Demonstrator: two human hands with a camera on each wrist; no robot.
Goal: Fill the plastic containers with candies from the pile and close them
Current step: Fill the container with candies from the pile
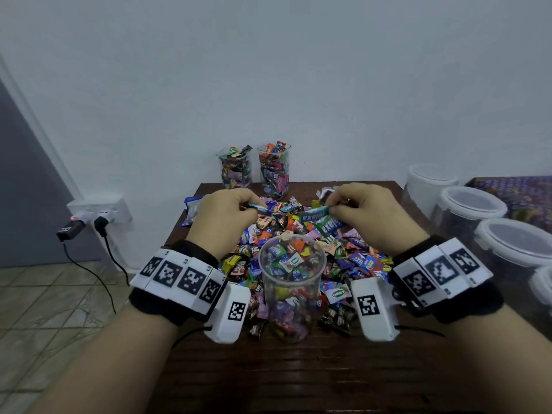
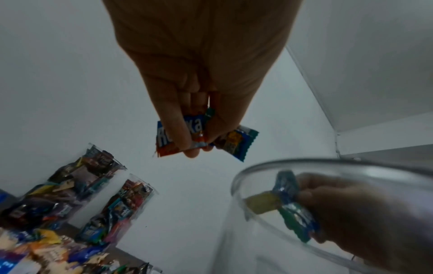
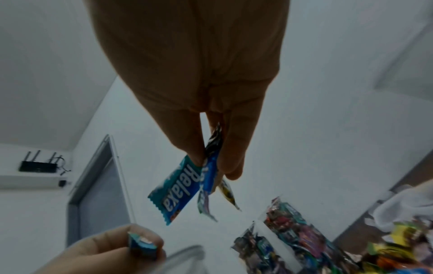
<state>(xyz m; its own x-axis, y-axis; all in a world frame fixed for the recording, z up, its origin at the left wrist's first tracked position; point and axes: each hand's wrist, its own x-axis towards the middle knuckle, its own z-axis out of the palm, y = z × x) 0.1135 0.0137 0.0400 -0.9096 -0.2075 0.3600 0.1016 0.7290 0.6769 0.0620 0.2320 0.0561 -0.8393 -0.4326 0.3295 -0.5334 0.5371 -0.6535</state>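
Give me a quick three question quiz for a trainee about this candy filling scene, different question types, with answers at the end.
1. True or false: both hands hold candies.
2. How many filled cups stand by the wall? A) two B) four
3. Fill in: the near cup has no ____ on it.

Key:
1. True: the left hand and right hand each pinch candies above the pile.
2. A: two filled cups.
3. Lid: the near cup is open on top.
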